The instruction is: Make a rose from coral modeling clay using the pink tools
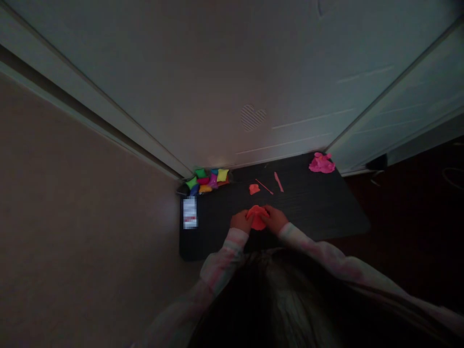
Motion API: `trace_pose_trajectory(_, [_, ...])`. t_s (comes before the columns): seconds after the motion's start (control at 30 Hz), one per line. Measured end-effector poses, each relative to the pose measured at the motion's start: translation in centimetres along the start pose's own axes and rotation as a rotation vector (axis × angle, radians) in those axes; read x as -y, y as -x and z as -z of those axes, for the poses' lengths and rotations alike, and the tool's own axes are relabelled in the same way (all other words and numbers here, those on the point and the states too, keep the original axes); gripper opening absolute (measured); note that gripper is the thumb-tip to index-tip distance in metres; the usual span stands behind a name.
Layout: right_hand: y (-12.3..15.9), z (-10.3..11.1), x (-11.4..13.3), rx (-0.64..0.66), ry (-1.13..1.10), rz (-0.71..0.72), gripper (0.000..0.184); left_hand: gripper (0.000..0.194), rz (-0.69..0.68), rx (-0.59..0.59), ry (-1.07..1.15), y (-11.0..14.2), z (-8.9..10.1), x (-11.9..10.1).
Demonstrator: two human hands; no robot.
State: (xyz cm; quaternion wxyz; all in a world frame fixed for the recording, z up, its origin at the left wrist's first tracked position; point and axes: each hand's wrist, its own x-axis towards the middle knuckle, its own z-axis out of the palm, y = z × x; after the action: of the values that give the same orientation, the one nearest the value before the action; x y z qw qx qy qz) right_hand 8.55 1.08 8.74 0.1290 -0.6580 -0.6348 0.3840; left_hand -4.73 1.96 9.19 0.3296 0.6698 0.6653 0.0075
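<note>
Between my two hands is a flattened, rounded piece of orange-red modelling clay (pixel 258 218), held above the dark table near its front edge. My left hand (pixel 241 221) pinches its left side, with the thumb on the near face. On the opposite side my right hand (pixel 276 220) grips the edge in the same way. Just beyond the hands lies a smaller lump of the same orange clay (pixel 254 189). Beside that lump are a thin pink stick-like tool (pixel 264 186) and a pink plastic clay knife (pixel 279 182).
The dark table (pixel 300 203) stands against a pale panel with a heart relief (pixel 253 118). Several colourful clay packets (pixel 208 181) sit at its back left, above a pixelated bright rectangle (pixel 190 212). A bright pink clay shape (pixel 322 163) rests at the back right corner.
</note>
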Motion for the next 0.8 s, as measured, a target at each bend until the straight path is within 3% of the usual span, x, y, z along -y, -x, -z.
trace_pose_trajectory(0.2, [-2.5, -3.7, -2.9, 0.065, 0.03, -0.038, 0.019, 0.024, 0.116, 0.075, 0.019, -2.4, -3.7, 1.5])
trace_pose_trajectory(0.37, [-3.4, -5.4, -4.7, 0.018, 0.047, -0.043, 0.034, 0.023, 0.168, 0.079, 0.06, -3.5, -5.7, 2.8])
trace_pose_trajectory(0.5, [-3.0, -5.2, -6.0, -0.033, 0.056, -0.036, 0.039, 0.035, 0.135, 0.022, 0.089, -3.1, -5.6, 3.7])
trace_pose_trajectory(0.6, [-2.6, -4.6, -6.3, -0.061, 0.069, -0.015, 0.036, 0.033, 0.073, -0.018, 0.087, -2.4, -4.9, 4.3])
trace_pose_trajectory(0.8, [-2.9, -4.9, -5.3, -0.01, 0.137, 0.027, 0.03, 0.035, -0.023, 0.055, 0.069, -2.8, -4.9, 3.8])
